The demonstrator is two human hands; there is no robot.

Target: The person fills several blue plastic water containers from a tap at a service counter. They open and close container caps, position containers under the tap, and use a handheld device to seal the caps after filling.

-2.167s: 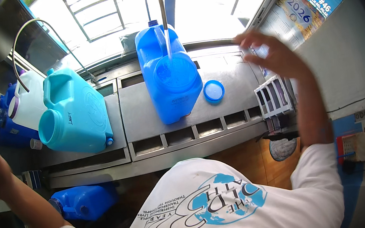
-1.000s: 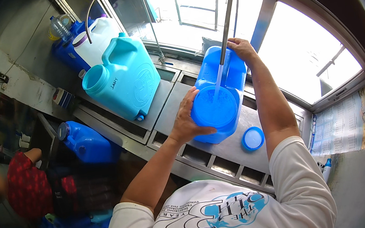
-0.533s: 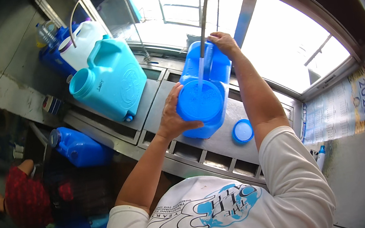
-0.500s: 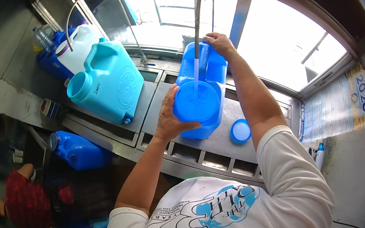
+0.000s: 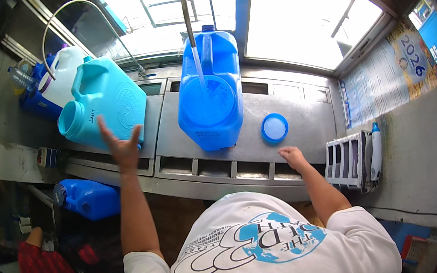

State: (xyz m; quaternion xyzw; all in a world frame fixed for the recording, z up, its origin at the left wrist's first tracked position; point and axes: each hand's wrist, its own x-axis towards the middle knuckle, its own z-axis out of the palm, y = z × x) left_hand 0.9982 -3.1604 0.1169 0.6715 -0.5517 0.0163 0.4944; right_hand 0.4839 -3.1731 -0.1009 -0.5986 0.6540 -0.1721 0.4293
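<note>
A blue water jug (image 5: 216, 128) stands upright on the metal counter under a thin spout (image 5: 188, 21), and a stream of water runs into its wide mouth. To its left is a teal jug (image 5: 122, 99), uncapped, its round opening facing me. My left hand (image 5: 121, 146) hovers in front of the teal jug, fingers spread, holding nothing. A round blue lid (image 5: 275, 128) lies on the counter right of the blue jug. Just nearer to me than the lid is my right hand (image 5: 292, 157), fingers curled together, with nothing visible in it.
A second curved spout (image 5: 80, 2) arches over the teal jug. Behind stand a white jug (image 5: 64, 65) and a dark blue one. Below the counter at left lies another blue jug (image 5: 91, 200); a person in red (image 5: 48, 269) is nearby. A white rack (image 5: 343, 161) hangs by the right wall.
Both hands have let go of the blue jug. My left hand has moved left toward the teal jug, my right down beside the lid. The view has shifted right.
</note>
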